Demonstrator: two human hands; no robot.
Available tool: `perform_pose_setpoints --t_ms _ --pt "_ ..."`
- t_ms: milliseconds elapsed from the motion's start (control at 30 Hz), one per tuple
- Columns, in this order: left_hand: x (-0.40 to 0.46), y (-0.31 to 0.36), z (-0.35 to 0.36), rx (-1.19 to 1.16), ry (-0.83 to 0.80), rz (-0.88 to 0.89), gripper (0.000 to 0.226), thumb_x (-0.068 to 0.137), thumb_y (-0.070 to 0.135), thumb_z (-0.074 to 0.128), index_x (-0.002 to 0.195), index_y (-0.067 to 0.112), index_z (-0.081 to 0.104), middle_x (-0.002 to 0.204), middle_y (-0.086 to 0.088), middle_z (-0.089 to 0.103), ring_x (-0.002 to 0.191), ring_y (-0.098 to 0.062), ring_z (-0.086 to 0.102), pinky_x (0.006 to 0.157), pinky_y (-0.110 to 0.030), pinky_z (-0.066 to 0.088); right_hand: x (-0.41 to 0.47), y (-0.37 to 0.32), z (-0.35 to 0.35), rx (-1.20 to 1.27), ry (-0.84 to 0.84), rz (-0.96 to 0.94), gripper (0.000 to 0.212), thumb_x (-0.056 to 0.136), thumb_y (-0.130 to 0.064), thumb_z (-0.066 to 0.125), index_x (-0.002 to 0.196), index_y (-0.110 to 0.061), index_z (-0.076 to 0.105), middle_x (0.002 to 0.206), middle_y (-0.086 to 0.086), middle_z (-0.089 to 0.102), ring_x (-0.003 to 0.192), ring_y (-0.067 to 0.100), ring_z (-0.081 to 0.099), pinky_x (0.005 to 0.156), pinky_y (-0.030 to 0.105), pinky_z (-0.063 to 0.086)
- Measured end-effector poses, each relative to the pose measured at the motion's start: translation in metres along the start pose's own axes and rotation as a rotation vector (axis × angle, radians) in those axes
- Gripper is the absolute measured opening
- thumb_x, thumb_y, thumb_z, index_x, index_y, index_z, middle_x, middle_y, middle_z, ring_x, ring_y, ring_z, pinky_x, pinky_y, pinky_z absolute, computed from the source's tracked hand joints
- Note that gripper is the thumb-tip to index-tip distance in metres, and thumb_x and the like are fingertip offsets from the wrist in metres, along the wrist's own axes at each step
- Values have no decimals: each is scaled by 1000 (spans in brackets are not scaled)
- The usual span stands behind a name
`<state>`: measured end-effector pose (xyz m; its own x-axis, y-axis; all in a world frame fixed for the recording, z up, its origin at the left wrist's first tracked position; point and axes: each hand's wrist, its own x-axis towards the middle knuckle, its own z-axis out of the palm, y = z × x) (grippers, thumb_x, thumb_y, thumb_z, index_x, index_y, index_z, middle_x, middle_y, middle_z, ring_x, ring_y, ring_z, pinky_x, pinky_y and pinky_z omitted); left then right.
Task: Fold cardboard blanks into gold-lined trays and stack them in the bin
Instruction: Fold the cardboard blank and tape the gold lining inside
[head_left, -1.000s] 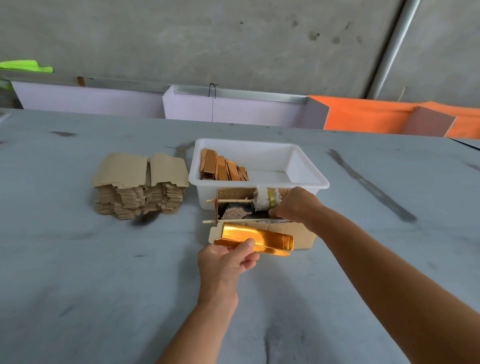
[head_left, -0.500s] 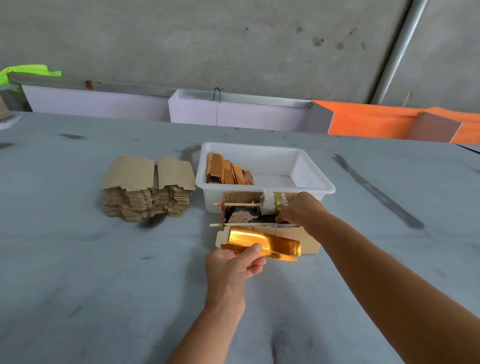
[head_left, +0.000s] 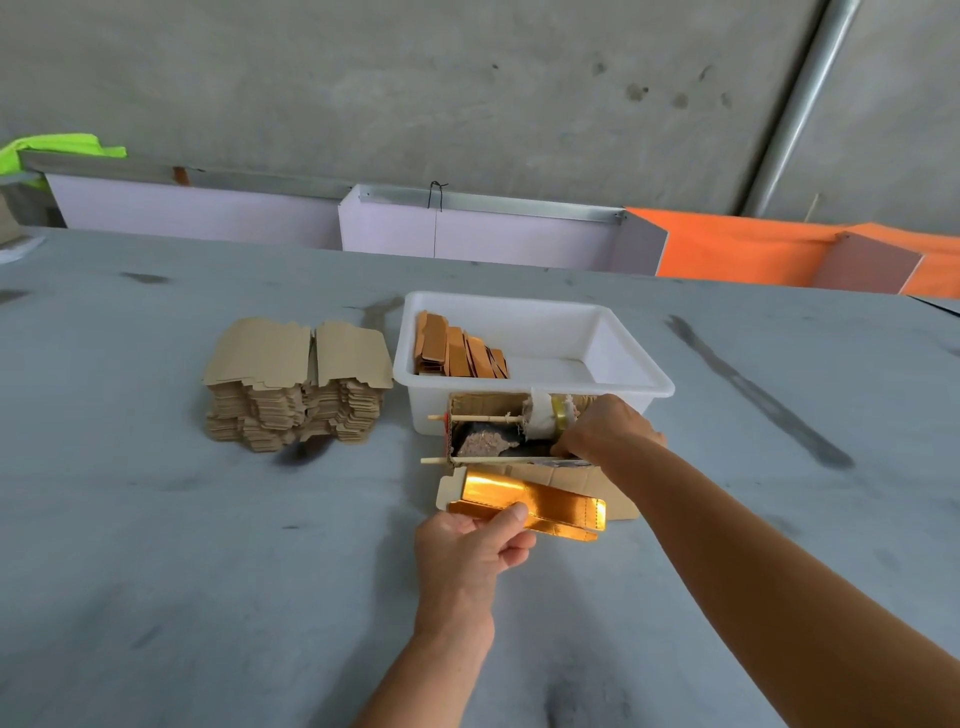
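Your left hand (head_left: 470, 545) pinches the gold-lined blank (head_left: 535, 506) — light, creasable, slick foil; grip cardboard edges. Right hand (head_left: 605, 428) — grip unclear.

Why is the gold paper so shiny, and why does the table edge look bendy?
In the head view, the gold-lined tray held by the left hand mirrors the light as bright glare; the wide-angle lens bows the table edge; the blank stack casts a soft shadow.
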<state>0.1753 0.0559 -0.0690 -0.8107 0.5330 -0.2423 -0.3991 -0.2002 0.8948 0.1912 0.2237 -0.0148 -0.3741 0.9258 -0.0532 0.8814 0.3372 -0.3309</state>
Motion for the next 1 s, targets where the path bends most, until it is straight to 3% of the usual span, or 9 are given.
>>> perform_pose_setpoints --t_ms 233,333,467,533,667,833,933,1000 --pt "-1 -1 0 -3 -10 10 10 74 2 74 75 0 65 61 -13 68 55 -22 66 52 -25 54 -4 -1 0 21 28 0 25 83 -34 66 89 -16 49 89 4 56 99 23 56 90 36 42" --pt "0 -2 1 -6 -8 10 10 74 2 75 76 0 65 63 -13 69 55 -22 67 52 -26 55 -3 0 0 19 32 -9 26 83 -35 64 77 -18 46 87 3 55 99 23 57 90 37 43" --pt "-1 -2 1 1 -8 9 9 74 2 74 75 1 65 63 -14 69 56 -23 67 53 -27 55 -1 -1 -3 84 -33 22 30 78 -33 70 92 -13 53 88 5 56 100 24 58 89 36 45" --pt "0 -2 1 0 -6 6 9 74 2 74 75 1 65 64 -14 69 55 -22 67 53 -26 55 0 -3 -7 152 -84 47 32 73 -28 75 87 -12 51 88 7 57 96 24 59 92 37 48" --pt "0 -2 2 -4 -4 8 9 75 1 74 73 1 65 61 -13 68 54 -21 66 52 -25 54 -3 -5 -23 260 -179 41 34 72 -14 78 76 -9 44 79 7 48 76 18 51 77 27 48" --pt "0 -3 1 -1 1 5 10 74 2 74 76 -2 65 61 -12 68 53 -21 66 51 -25 54 -3 -2 -35 222 -209 -19 35 77 -11 74 102 -3 51 94 11 52 92 22 53 80 28 47" --pt "0 -3 2 2 3 4 10 75 2 74 76 -2 65 60 -11 68 53 -20 66 51 -24 53 -4 3 -29 178 -213 -36 25 81 -8 69 97 -5 49 78 6 46 71 15 46 58 22 39" --pt "-1 -3 2 5 3 1 9 75 2 74 76 -2 65 60 -11 68 53 -20 66 51 -25 54 -3 4 -21 150 -201 -50 23 82 -12 68 95 -5 50 78 5 48 67 12 45 54 19 37"
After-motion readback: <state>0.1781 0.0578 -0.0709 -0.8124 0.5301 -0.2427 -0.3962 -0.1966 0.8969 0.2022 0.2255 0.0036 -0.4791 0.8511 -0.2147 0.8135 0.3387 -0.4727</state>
